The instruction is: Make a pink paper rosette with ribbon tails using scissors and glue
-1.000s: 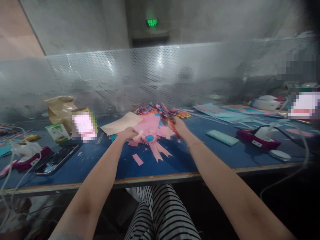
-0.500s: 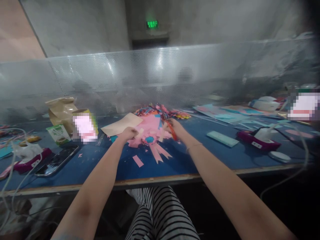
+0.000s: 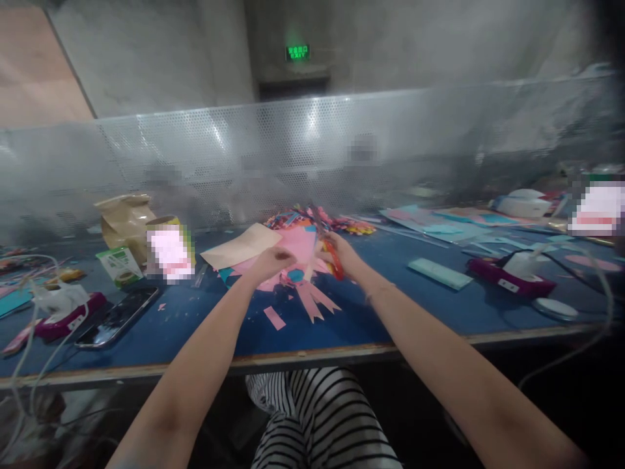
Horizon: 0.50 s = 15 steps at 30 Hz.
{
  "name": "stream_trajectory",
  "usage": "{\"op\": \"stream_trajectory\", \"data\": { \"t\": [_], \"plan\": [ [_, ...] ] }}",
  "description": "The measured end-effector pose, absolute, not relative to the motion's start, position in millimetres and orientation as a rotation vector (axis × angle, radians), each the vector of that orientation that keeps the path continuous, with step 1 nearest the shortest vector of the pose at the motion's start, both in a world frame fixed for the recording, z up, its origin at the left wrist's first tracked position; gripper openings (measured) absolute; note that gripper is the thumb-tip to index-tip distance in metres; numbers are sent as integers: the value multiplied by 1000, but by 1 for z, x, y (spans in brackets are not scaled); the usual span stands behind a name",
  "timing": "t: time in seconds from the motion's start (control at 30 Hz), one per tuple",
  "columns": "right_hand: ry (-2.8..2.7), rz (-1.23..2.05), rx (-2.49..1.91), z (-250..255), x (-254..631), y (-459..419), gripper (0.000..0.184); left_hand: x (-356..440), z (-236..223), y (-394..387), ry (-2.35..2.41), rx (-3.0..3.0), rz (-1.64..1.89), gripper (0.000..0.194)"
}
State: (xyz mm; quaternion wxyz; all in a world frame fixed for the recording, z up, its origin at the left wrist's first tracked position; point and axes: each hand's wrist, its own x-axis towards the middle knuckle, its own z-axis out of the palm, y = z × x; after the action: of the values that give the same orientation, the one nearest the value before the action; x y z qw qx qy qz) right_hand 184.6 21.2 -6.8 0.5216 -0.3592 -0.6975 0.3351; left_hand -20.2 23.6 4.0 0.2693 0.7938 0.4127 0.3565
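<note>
Head view: R hand (image 3: 344,251) grips red scissors (image 3: 336,264), blades pointing far. L hand (image 3: 273,262) is by pink paper (image 3: 300,243); can't tell if it's gripping. Paper flower (image 3: 295,276) w/ blue middle's btwn hands, bit nearer, at blue table (image 3: 361,326).

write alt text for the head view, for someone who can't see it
A person holds red-handled scissors in the right grip, beside a pink paper rosette with a blue centre; the left grip is at the rosette's other side, its hold unclear. A smartphone lies at left on the blue table, and a green exit sign glows beyond.
</note>
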Motion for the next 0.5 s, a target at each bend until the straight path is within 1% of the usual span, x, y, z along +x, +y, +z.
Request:
{"op": "stream_trajectory", "data": {
  "t": [0.1, 0.27, 0.33, 0.4, 0.5],
  "plan": [
    [-1672, 825, -794, -8, 177, 20, 43, -7, 2, 16, 1070, 2090, 836, 24],
    [-1644, 858, -705, -8, 168, 17, 44, 2, 0, 13, 1083, 2142, 804, 13],
    [-1608, 885, -737, -7, 168, 16, 46, 1, 0, 15, 1101, 2080, 841, 13],
    [-1571, 912, -772, -7, 170, 17, 48, -1, 1, 16, 1065, 1952, 909, 17],
    [-1568, 918, -822, -7, 173, 18, 47, -5, 2, 18, 954, 1666, 1096, 22]
  ]
}}
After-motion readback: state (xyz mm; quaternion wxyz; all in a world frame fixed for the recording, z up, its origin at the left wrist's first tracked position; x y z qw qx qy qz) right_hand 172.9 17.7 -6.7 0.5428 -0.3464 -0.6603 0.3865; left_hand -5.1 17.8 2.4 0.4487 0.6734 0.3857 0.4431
